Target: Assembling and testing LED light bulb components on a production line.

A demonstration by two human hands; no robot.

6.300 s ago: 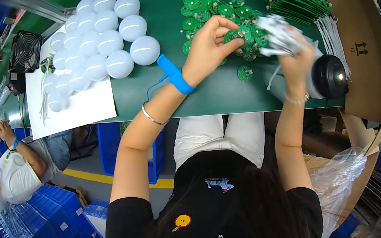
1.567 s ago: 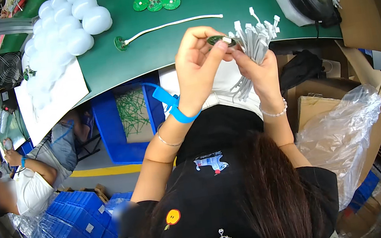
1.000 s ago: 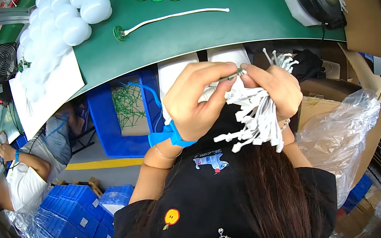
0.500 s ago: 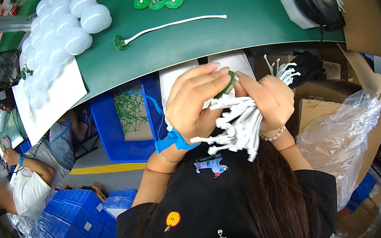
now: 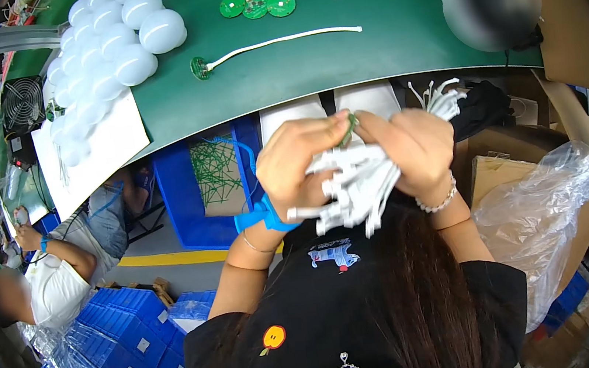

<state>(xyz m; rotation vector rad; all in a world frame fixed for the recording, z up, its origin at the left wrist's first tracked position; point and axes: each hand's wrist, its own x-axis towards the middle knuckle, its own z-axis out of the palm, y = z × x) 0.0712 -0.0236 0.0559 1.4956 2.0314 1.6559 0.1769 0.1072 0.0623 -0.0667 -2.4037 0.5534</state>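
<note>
My left hand (image 5: pixel 290 162) is closed, with its fingertips pinching a small green circuit board (image 5: pixel 353 125) seen nearly edge-on. Against the board's other side press the thumb and fingers of my right hand (image 5: pixel 420 146). That hand is also closed round a bundle of white cables (image 5: pixel 358 184), whose connector ends hang below between my palms. Whether a cable plug sits in the board is hidden by my fingers. Beyond my hands, one round green board (image 5: pixel 200 68) with a white cable (image 5: pixel 283 41) attached lies on the green table (image 5: pixel 368 62).
Round green boards (image 5: pixel 281 4) lie at the table's back, and white domes (image 5: pixel 135 63) at its left. A blurred black round device (image 5: pixel 497 1) stands right. Below are a blue bin (image 5: pixel 188 220), more white cables (image 5: pixel 440 99) and a plastic-lined carton (image 5: pixel 537 219). A person (image 5: pixel 62 281) sits left.
My left fingers have curled in tighter round the board, and less of it shows. The cable bundle has swung slightly left. The whole view has shifted a little.
</note>
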